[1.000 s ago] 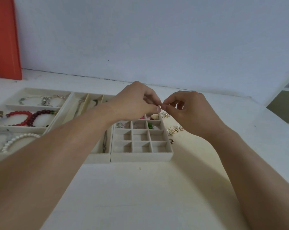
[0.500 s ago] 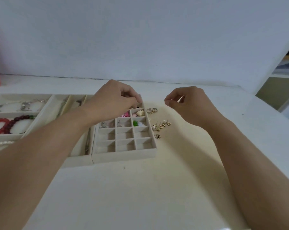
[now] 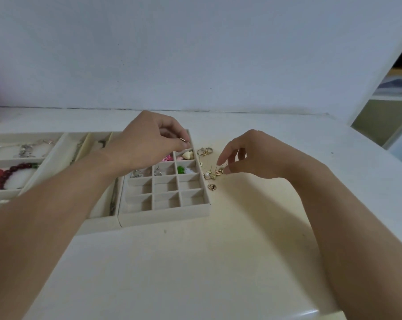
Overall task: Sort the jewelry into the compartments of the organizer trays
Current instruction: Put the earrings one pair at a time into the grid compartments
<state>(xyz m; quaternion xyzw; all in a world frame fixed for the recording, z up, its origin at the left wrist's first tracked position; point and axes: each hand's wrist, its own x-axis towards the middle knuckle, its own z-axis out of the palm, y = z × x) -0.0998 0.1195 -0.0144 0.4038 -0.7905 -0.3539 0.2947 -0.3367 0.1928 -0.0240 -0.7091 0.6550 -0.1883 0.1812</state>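
My left hand (image 3: 149, 140) hovers over the far corner of the small grid tray (image 3: 165, 214) and pinches a small gold earring (image 3: 183, 140) between thumb and fingers. My right hand (image 3: 248, 155) reaches down to a loose cluster of gold earrings (image 3: 212, 174) on the table just right of the tray, fingertips touching them; whether it holds one I cannot tell. Several tray cells hold pieces: a cream heart (image 3: 188, 155), a green bead (image 3: 181, 169), pink and silver items. A few gold rings (image 3: 204, 151) lie beyond the cluster.
Left of the grid tray sit a long-slot tray (image 3: 98, 217) with chains and a wider tray (image 3: 1, 161) holding red bead bracelets (image 3: 4, 176) and silver pieces. A white wall runs behind the table; a shelf stands at far right.
My hands were together pinching one piece, then parted. The left carried the earring over the tray's far corner. The right dropped to the loose earrings on the table. The camera turned right.
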